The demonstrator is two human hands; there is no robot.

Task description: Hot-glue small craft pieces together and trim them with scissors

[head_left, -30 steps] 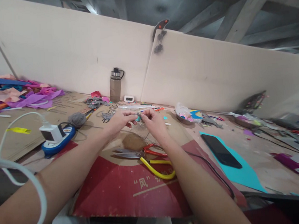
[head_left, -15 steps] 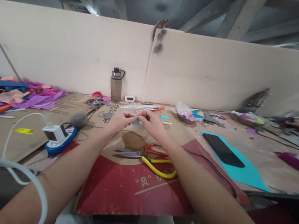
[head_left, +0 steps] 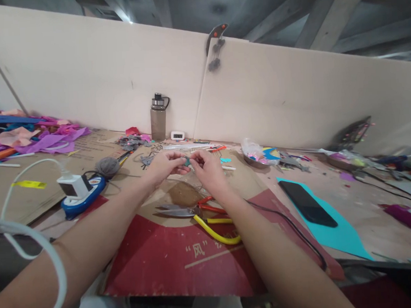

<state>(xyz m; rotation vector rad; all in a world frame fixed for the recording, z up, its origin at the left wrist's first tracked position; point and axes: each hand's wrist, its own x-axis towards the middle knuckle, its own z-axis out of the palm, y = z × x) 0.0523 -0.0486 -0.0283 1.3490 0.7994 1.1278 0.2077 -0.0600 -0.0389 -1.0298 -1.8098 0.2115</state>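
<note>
My left hand (head_left: 167,166) and my right hand (head_left: 206,168) meet above the far part of a cardboard sheet (head_left: 170,263). Pinched in the fingers of my left hand is a small teal piece (head_left: 187,161), too small to name. The right thumb and forefinger press together right beside it; whatever they grip is hidden. Nearer to me, scissors with yellow handles (head_left: 217,232) lie on the cardboard below my hands. Red-handled pliers (head_left: 208,205) lie against them, partly covered by my right forearm.
A water bottle (head_left: 158,119) and a small white clock (head_left: 177,135) stand by the partition. At left are a power strip (head_left: 79,199) with a white cable and grey yarn (head_left: 108,166). A phone (head_left: 306,203) lies on turquoise sheet at right, beyond it a bowl of scraps (head_left: 256,160).
The left fingers have spread and turned slightly, showing more of the teal piece. The hands stay close together; the view has shifted slightly. A co-worker's arm at far right has left view.
</note>
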